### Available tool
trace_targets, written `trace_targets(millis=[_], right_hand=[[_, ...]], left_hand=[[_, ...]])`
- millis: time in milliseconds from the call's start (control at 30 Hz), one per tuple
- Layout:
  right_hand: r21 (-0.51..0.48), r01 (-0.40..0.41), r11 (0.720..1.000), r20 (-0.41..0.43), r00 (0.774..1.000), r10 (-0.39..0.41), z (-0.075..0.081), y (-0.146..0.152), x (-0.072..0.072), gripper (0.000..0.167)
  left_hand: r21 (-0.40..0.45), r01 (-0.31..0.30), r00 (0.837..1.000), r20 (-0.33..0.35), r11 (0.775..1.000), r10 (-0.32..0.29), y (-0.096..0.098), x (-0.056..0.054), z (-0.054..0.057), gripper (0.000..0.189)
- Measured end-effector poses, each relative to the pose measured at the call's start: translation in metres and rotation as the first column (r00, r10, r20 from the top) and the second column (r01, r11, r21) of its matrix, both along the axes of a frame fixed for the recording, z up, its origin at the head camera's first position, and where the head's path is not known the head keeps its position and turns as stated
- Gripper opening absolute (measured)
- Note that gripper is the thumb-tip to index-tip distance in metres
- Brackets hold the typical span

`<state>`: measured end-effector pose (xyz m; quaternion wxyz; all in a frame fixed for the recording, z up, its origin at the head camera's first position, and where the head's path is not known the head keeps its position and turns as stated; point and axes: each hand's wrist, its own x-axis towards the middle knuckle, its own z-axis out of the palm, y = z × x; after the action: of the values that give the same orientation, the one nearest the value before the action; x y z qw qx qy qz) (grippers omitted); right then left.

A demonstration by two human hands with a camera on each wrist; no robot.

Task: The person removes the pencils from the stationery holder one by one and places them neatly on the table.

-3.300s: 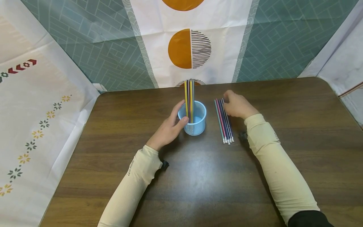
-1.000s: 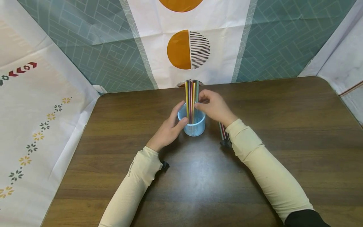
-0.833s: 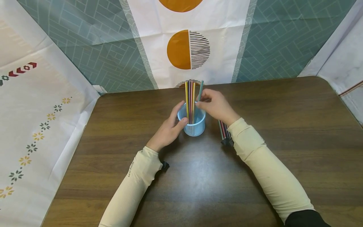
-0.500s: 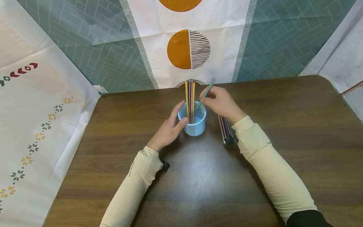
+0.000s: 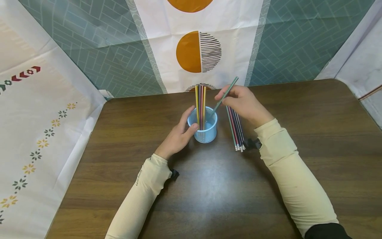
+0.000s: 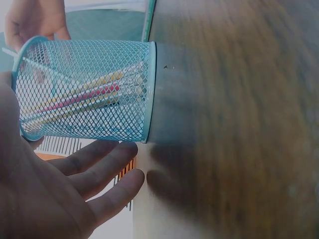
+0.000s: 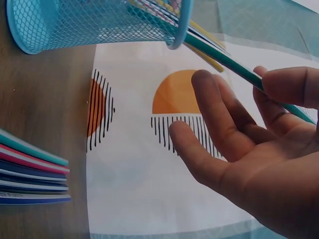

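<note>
A light-blue mesh pencil cup (image 5: 206, 136) stands on the table, several yellow, red and dark pencils (image 5: 200, 104) upright in it. My left hand (image 5: 176, 136) holds its left side, thumb and index finger at the rim. In the left wrist view the other fingers (image 6: 107, 172) stretch out beside the mesh. My right hand (image 5: 246, 103) pinches a green pencil (image 5: 229, 89) between thumb and fingers. That pencil slants to the right, its lower end inside the cup, as the right wrist view (image 7: 227, 60) confirms.
More pencils (image 5: 235, 129), green, red and dark, lie side by side on the brown wooden table (image 5: 209, 199) right of the cup, beneath my right hand. A patterned cloth (image 5: 232, 49) hangs behind the table's far edge.
My right hand came from the lying pencils to the cup with the green pencil, then moved back right, tilting that pencil from upright to a rightward slant. The left hand stays on the cup.
</note>
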<state>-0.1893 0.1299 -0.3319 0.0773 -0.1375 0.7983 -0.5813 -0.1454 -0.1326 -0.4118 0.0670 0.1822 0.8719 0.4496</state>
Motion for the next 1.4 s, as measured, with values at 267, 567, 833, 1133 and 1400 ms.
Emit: trace_targets(millis=[267, 567, 833, 1133, 1400], right_hand=[[-0.199, -0.085, 0.976, 0.001, 0.996, 0.086, -0.001, 0.012, 0.0, 0.028], [-0.267, -0.082, 0.96, -0.006, 0.997, 0.083, 0.006, 0.021, -0.001, 0.031], [-0.307, -0.027, 0.951, -0.006, 1.0, 0.027, 0.012, 0.027, 0.0, 0.025], [-0.384, 0.012, 0.923, -0.032, 0.999, -0.026, 0.013, 0.031, 0.0, 0.021], [-0.476, 0.031, 0.879, -0.022, 0.999, -0.047, 0.016, 0.035, -0.001, 0.024]], left_hand=[[0.0, 0.002, 1.0, -0.003, 1.0, -0.002, 0.0, -0.001, -0.001, 0.067], [-0.001, 0.006, 1.0, -0.011, 1.0, -0.006, 0.0, -0.001, 0.0, 0.067], [-0.006, 0.005, 1.0, -0.01, 1.0, -0.005, 0.0, -0.001, 0.001, 0.068], [-0.005, 0.01, 1.0, -0.028, 1.0, -0.01, -0.001, -0.002, -0.001, 0.07], [-0.005, 0.016, 0.999, -0.036, 1.0, -0.016, -0.002, -0.002, -0.002, 0.07]])
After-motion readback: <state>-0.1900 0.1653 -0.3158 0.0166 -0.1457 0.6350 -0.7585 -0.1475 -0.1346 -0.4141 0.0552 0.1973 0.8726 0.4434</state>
